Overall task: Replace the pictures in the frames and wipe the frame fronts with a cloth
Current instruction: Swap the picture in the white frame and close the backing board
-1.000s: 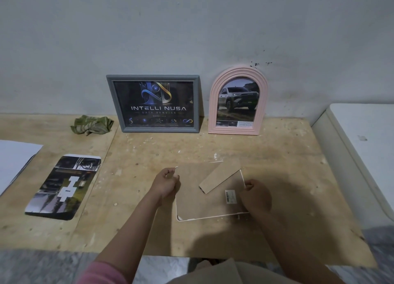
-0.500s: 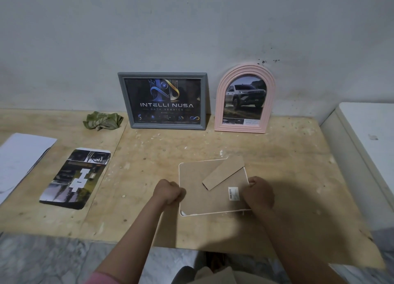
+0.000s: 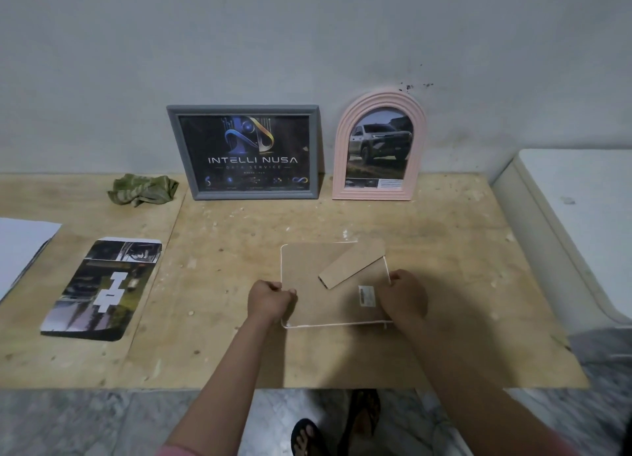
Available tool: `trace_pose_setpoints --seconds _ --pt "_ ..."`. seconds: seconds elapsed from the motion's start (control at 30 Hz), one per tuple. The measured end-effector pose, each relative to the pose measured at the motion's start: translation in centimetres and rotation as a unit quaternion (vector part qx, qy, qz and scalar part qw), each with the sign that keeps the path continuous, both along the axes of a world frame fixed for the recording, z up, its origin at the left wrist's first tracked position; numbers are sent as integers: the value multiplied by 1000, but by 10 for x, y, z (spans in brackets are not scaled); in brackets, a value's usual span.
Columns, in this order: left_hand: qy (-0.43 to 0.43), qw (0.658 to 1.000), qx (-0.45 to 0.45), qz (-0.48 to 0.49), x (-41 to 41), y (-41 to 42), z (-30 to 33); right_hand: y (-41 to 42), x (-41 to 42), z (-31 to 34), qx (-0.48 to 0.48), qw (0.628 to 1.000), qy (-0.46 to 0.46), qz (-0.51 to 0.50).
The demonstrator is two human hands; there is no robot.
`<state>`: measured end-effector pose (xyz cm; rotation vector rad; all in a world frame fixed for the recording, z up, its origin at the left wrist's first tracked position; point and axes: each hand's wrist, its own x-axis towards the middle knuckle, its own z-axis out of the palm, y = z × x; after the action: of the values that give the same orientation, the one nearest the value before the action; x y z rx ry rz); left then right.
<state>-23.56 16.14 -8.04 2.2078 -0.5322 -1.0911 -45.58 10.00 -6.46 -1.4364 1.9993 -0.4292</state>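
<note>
Head view: white-edged frame [image 3: 333, 284] lies face-down on the plywood table [image 3: 444, 250], brown backing board up, with its cardboard stand flap [image 3: 352, 265] angled across the top right and a small barcode sticker [image 3: 367, 296] near the right edge. Left hand [image 3: 270, 300] is curled into a closed grip on the frame's left edge; right hand [image 3: 403, 296] is closed on the right edge. Loose printed picture [image 3: 104, 288] lies flat on the table well left of the frame, with white paper [image 3: 24, 247] further left. Green cloth [image 3: 142, 189] sits crumpled at the back left, just beside the grey frame [image 3: 244, 153] showing "INTELLI NUSA". Pink arched frame [image 3: 379, 147] with a truck photo stands to its right. Both lean on the wall [image 3: 307, 38]. White cabinet [image 3: 578, 216] is at the table's right end.
</note>
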Motion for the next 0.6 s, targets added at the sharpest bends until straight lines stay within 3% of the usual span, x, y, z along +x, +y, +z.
trace_pose_setpoints --seconds 0.17,0.53,0.6 --pt "-40 999 -2 -10 1 -4 5 3 0 -3 9 1000 2 -9" --pt "18 996 39 -78 5 -5 10 3 -7 -6 7 1000 0 3" --pt "-10 992 57 -109 4 -3 14 4 -7 -6 5 1000 4 10"
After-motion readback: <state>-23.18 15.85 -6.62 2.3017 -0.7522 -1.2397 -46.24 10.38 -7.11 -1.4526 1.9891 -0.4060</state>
